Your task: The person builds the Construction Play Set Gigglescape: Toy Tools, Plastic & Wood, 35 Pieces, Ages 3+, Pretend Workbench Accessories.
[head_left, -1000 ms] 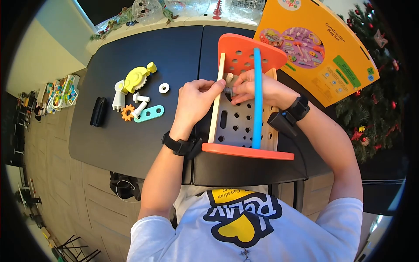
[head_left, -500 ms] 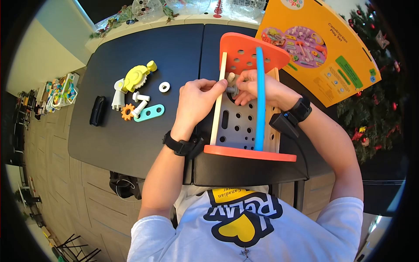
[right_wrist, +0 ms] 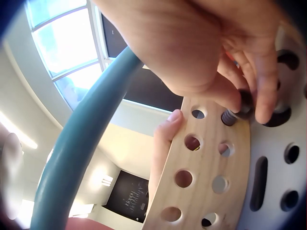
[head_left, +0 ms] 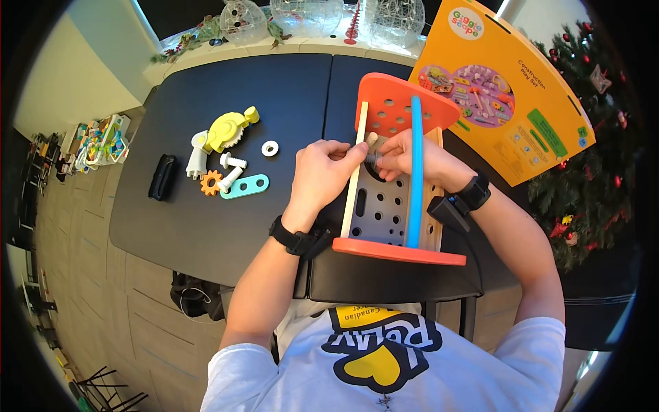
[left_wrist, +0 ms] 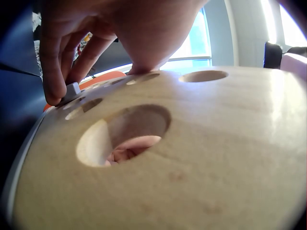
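A toy toolbox with red ends [head_left: 398, 252], a blue handle [head_left: 416, 178] and holed wooden sides [right_wrist: 201, 163] stands in front of me. My left hand [head_left: 321, 172] reaches over its left side, thumb on the top edge. In the left wrist view its fingertips hold the grey head of a bolt [left_wrist: 72, 90] against the outer face. The threaded end of the bolt [right_wrist: 228, 118] sticks out inside. My right hand [head_left: 432, 161] reaches in under the handle and pinches a dark nut [right_wrist: 245, 104] at that end. A wooden peg [head_left: 372, 139] stands near the fingers.
Left on the black table [head_left: 274, 226] lie a yellow toy saw [head_left: 226, 132], white bolts [head_left: 232, 165], a white ring [head_left: 270, 148], an orange gear [head_left: 211, 182], a teal strip [head_left: 246, 187] and a black case [head_left: 163, 177]. An orange box [head_left: 508, 89] stands behind the toolbox.
The head view has shifted, so everything sits slightly lower and further right. My left hand keeps its place on the side panel, while the right fingers have shifted slightly around the nut.
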`<act>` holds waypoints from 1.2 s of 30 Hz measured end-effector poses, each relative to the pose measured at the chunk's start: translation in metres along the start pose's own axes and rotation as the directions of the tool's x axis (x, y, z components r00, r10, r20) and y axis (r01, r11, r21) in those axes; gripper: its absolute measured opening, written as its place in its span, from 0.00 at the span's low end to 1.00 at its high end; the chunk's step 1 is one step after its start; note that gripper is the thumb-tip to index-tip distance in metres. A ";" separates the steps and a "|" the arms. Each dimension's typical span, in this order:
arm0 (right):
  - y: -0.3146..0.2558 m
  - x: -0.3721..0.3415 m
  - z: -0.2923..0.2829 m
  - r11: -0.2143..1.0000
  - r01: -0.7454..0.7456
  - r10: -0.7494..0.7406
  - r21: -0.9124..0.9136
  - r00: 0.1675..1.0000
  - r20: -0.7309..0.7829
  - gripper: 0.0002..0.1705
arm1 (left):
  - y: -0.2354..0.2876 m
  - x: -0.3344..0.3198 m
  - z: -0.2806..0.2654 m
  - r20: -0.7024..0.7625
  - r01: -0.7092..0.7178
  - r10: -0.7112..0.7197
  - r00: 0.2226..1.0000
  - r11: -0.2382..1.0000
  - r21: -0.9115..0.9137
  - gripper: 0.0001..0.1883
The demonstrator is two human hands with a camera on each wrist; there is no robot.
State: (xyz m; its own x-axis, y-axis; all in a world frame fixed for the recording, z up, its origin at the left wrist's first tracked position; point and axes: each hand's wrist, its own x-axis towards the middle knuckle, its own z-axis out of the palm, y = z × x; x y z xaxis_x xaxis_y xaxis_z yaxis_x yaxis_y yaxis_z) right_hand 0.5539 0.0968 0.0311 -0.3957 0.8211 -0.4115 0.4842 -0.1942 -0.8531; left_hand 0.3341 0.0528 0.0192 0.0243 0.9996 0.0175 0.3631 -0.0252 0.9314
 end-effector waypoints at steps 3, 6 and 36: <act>0.003 -0.002 0.003 0.998 0.018 -0.016 0.059 0.999 -0.040 0.23 | 0.000 0.000 -0.001 0.005 0.010 -0.010 1.000 1.000 -0.004 0.27; 0.000 -0.002 0.002 0.993 -0.034 0.038 0.114 0.999 -0.031 0.21 | -0.001 0.001 -0.001 0.012 0.015 -0.015 1.000 1.000 0.004 0.28; -0.004 -0.006 0.004 0.993 -0.032 0.027 0.117 0.999 0.047 0.18 | 0.001 -0.002 -0.001 0.016 -0.026 0.025 1.000 0.999 0.046 0.28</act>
State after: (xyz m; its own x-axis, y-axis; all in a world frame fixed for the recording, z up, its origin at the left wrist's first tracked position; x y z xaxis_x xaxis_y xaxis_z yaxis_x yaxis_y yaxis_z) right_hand 0.5511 0.0903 0.0352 -0.4185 0.7895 -0.4490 0.4017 -0.2825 -0.8711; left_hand 0.3337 0.0511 0.0208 0.0484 0.9982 0.0348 0.4048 -0.0514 0.9129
